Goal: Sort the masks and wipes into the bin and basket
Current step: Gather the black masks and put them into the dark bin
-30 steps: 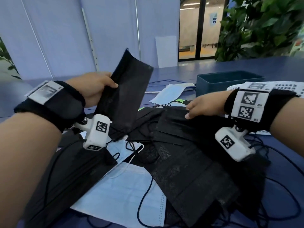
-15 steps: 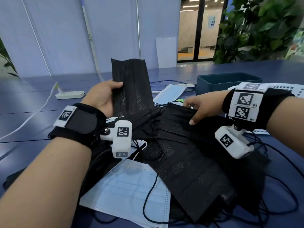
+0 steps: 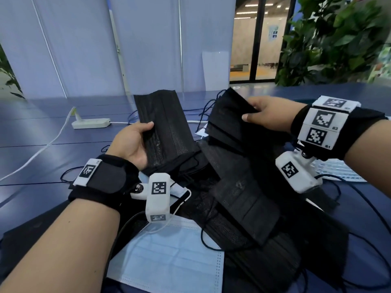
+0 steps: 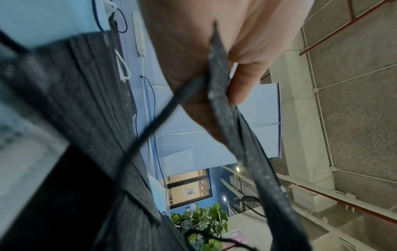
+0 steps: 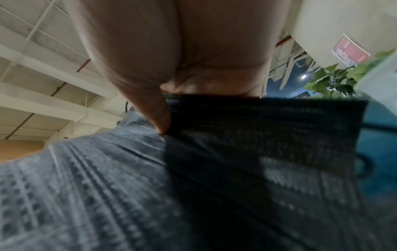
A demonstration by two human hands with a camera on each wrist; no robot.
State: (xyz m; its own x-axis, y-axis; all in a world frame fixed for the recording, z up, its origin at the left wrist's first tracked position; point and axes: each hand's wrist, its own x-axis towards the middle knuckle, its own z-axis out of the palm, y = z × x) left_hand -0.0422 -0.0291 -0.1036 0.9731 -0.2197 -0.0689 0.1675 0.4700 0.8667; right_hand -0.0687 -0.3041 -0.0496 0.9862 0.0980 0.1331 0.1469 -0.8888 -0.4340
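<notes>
Black pleated fabric masks (image 3: 163, 123) pinched upright in left hand (image 3: 131, 142), another (image 3: 228, 121) clamped by right hand (image 3: 268, 115); tangled black ear loops (image 3: 208, 240) may drag pile along.

Blue table (image 3: 31, 132), pale blinds (image 3: 88, 49), plant (image 3: 338, 39)

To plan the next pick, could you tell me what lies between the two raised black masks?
In the head view, only bare blue table with thin dark cords shows between them.
</notes>
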